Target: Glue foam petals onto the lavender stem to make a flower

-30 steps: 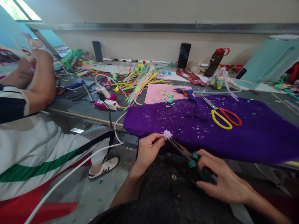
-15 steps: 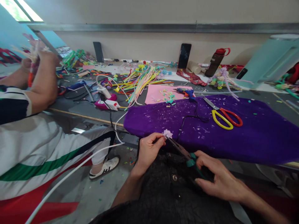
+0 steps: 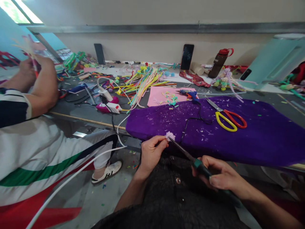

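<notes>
My left hand (image 3: 151, 152) pinches a small pale purple flower-like piece (image 3: 170, 136) at the near edge of the purple cloth (image 3: 250, 140). My right hand (image 3: 220, 176) is closed round the green handles of long-nose pliers (image 3: 188, 156), whose closed tips reach the flower piece. Both hands are over my dark lap, just in front of the table edge.
On the cloth lie yellow-and-red scissors (image 3: 227, 119) and a blue glue gun (image 3: 189, 94) beside a pink sheet (image 3: 163, 95). Coloured strips (image 3: 143, 82), a power strip (image 3: 109, 103), two phones and a bottle (image 3: 218, 63) stand farther back. A person in a striped shirt (image 3: 28, 143) works at the left.
My right hand has squeezed the plier handles together and turned knuckles-up. The left hand and flower piece stay put. The neighbour's raised hands shifted slightly.
</notes>
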Demonstrator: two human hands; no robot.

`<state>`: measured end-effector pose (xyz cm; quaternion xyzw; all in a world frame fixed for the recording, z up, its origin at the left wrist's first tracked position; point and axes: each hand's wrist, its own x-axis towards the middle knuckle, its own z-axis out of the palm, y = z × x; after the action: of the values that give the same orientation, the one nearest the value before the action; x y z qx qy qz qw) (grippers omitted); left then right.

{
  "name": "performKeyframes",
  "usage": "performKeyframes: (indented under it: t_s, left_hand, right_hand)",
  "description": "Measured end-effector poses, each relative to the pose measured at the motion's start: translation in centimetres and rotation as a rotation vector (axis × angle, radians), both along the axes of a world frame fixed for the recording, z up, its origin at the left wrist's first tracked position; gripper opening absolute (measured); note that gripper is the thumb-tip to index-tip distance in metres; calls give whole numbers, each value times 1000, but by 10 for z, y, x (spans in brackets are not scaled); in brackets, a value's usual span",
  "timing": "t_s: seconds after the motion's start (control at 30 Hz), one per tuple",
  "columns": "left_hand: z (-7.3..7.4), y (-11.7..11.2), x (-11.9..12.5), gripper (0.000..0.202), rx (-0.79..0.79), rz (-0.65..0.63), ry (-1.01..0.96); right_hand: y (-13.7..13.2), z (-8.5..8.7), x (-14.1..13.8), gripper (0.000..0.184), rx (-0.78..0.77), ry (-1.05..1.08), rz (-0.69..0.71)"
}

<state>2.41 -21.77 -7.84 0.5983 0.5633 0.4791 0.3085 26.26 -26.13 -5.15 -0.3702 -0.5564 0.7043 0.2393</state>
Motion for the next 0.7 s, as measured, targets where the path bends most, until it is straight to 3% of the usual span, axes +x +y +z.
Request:
performKeyframes:
  t_s: [0.1, 0.23, 0.33, 0.53, 0.7]
  left_hand:
    - [1, 0, 1, 12, -5, -1, 4]
    - [0, 1, 0, 12, -33, -23, -29]
    - [-3, 4, -3, 13, -62, -23, -75]
    - [-12, 10, -11, 19, -203, -92, -376]
    - [-13, 11, -12, 23, -306, -171, -636]
  right_hand:
    - [1, 1, -1, 32, 4, 11, 13]
    - [0, 0, -4, 15, 437, -288, 13]
    - [-3, 2, -6, 21, 620, -532, 43]
    - [-7, 5, 5, 24, 602, -553, 89]
    - [-3, 0, 16, 33, 422, -157, 44]
